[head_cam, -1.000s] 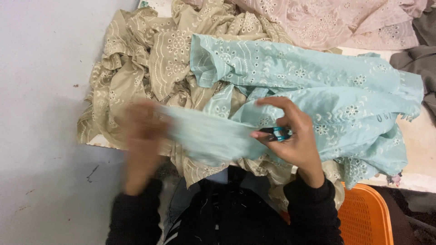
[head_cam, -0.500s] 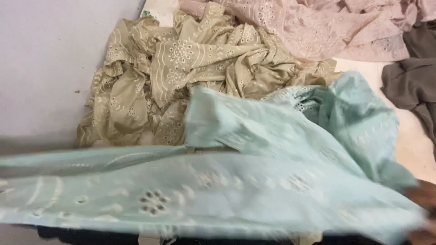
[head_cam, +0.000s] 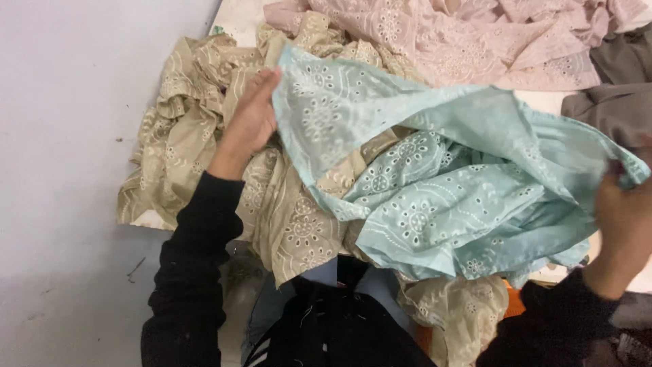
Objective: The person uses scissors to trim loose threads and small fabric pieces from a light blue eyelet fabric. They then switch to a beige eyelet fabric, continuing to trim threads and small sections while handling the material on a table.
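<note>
Nearest you: two black sleeves, one per arm.

Two hands. Your left hand [head_cam: 252, 115] has its fingers closed on one edge of the mint-green fabric [head_cam: 435, 183], thumb on top. Your right hand [head_cam: 625, 221] is at the opposite edge, blurred and partly behind the cloth; it appears to pinch that edge, though how far it is closed cannot be told.

One mint-green fabric piece, eyelet-embroidered, stretched between your hands and sagging in folds in the middle, above the heap.

One beige fabric heap [head_cam: 183, 149], same eyelet pattern, under and left of your left hand, spilling over the near edge of the counter [head_cam: 234, 17].

One pink embroidered fabric [head_cam: 462, 41], beyond both hands, at the far side.

One grey cloth [head_cam: 611, 102], plain, beyond your right hand.

One orange patch [head_cam: 513, 302], below the green cloth near your right wrist; kind unclear.

No packages, labels or signs can be made out.
</note>
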